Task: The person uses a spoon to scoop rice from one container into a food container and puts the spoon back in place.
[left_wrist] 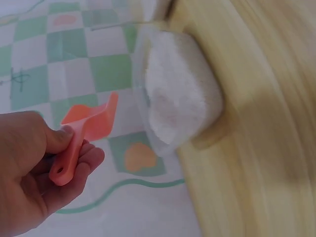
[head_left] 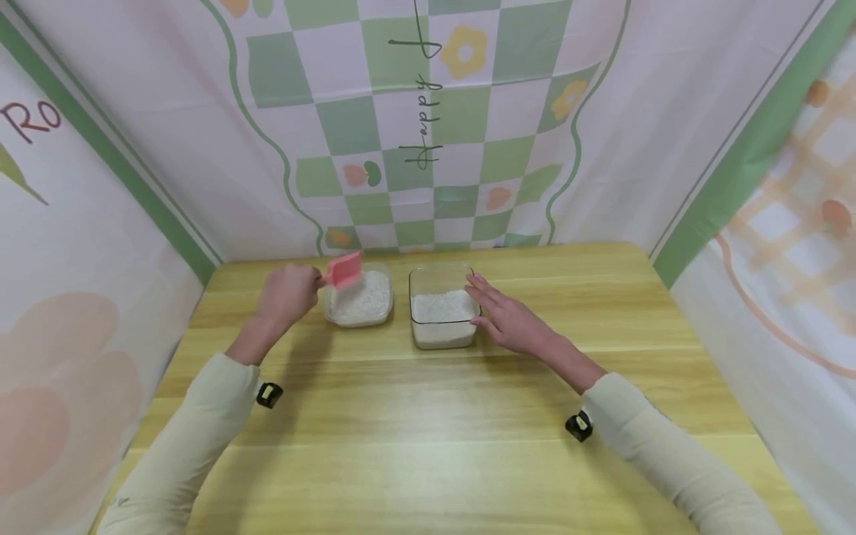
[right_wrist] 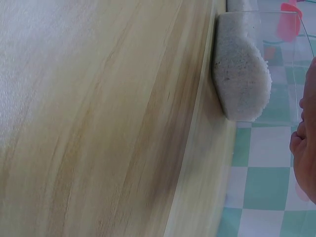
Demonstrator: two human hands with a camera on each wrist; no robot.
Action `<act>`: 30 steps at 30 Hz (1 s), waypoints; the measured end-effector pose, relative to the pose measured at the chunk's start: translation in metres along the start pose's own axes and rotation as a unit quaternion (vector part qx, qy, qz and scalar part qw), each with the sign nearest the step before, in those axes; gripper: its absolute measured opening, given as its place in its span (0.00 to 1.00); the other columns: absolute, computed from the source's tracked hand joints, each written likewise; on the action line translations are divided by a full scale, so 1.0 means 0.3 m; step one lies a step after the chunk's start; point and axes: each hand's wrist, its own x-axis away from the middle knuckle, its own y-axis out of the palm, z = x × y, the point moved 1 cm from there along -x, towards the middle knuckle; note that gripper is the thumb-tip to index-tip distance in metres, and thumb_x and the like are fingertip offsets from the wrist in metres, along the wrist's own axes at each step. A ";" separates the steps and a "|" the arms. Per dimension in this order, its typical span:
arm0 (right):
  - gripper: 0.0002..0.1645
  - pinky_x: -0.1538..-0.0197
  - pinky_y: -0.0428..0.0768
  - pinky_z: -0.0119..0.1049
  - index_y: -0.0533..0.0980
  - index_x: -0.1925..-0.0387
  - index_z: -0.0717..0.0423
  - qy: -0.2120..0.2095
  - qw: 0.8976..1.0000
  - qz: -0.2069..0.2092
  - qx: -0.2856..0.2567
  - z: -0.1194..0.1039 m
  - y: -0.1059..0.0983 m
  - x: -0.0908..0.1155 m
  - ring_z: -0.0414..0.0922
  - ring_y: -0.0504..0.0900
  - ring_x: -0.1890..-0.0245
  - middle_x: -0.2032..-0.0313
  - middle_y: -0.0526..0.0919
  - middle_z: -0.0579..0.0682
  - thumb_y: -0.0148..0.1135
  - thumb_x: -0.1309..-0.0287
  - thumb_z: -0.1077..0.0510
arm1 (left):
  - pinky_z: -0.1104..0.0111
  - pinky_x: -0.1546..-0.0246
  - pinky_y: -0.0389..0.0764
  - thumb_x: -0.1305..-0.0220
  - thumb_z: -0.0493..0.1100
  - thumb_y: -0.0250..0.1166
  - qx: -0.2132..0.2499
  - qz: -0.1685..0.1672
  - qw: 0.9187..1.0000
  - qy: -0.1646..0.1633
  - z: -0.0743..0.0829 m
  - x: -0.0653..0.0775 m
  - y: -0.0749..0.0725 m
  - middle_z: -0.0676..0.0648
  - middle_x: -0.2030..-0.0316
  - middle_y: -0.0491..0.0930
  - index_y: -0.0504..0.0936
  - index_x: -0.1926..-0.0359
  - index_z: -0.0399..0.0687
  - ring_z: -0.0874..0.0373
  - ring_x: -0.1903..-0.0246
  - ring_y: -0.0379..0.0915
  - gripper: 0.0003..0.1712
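Note:
My left hand (head_left: pixel 290 293) grips the handle of a pink scoop (head_left: pixel 345 270) and holds it above the smaller clear container (head_left: pixel 360 322) on the left. White, rice-like grains (left_wrist: pixel 173 89) fill that container. In the left wrist view the scoop (left_wrist: pixel 91 121) is clear of the grains, thumb on top of its handle; whether it carries any grains cannot be made out. To the right stands a deeper glass container (head_left: pixel 443 322), partly filled with similar grains (right_wrist: pixel 242 71). My right hand (head_left: pixel 511 319) touches its right side and rim with extended fingers.
Both containers stand near the back of a wooden table (head_left: pixel 428 431). Behind it hangs a green-and-white checked cloth (head_left: pixel 461 119), and printed cloths flank both sides. Small black devices (head_left: pixel 270 394) sit at both sleeve cuffs.

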 end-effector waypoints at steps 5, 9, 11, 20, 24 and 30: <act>0.37 0.30 0.67 0.53 0.55 0.26 0.66 0.005 1.000 0.002 0.001 -0.003 0.009 -0.003 0.58 0.52 0.23 0.23 0.51 0.63 0.53 0.27 0.52 | 0.67 0.81 0.67 0.30 0.42 0.63 0.031 0.008 0.999 0.027 0.038 -0.015 -0.052 0.50 0.88 0.70 0.81 0.80 0.41 0.60 0.85 0.59 0.19; 0.37 0.32 0.69 0.54 0.56 0.26 0.66 0.003 1.000 0.011 0.003 -0.006 0.012 -0.004 0.58 0.53 0.23 0.24 0.52 0.64 0.54 0.27 0.53 | 0.66 0.80 0.71 0.33 0.40 0.65 0.002 0.016 0.998 0.063 0.100 -0.034 -0.107 0.47 0.82 0.80 0.87 0.73 0.42 0.58 0.83 0.67 0.12; 0.37 0.32 0.70 0.54 0.56 0.26 0.66 0.002 1.000 0.014 0.002 -0.008 0.012 -0.005 0.58 0.53 0.23 0.24 0.53 0.64 0.54 0.28 0.53 | 0.66 0.81 0.71 0.34 0.38 0.66 -0.018 0.011 0.997 0.077 0.141 -0.046 -0.134 0.46 0.77 0.84 0.88 0.69 0.43 0.57 0.81 0.71 0.07; 0.38 0.30 0.68 0.54 0.55 0.25 0.64 0.005 1.000 0.008 -0.001 -0.010 0.017 -0.010 0.57 0.52 0.23 0.23 0.51 0.63 0.54 0.27 0.52 | 0.68 0.81 0.75 0.38 0.29 0.65 -0.119 0.028 0.964 0.236 0.327 -0.124 -0.180 0.47 0.70 0.87 0.88 0.68 0.44 0.56 0.79 0.76 0.08; 0.38 0.30 0.68 0.54 0.55 0.25 0.65 0.004 1.000 0.008 -0.003 -0.011 0.016 -0.008 0.57 0.52 0.23 0.23 0.52 0.63 0.54 0.27 0.52 | 0.69 0.81 0.74 0.41 0.24 0.62 -0.160 0.031 0.945 0.284 0.396 -0.155 -0.152 0.50 0.76 0.85 0.85 0.76 0.47 0.61 0.81 0.67 0.16; 0.38 0.32 0.69 0.55 0.56 0.26 0.65 0.001 1.000 0.017 -0.001 -0.004 0.017 -0.005 0.58 0.53 0.23 0.24 0.53 0.64 0.54 0.28 0.51 | 0.68 0.80 0.78 0.40 0.28 0.61 -0.233 0.021 0.916 0.327 0.499 -0.188 -0.067 0.55 0.77 0.84 0.84 0.77 0.55 0.63 0.81 0.69 0.17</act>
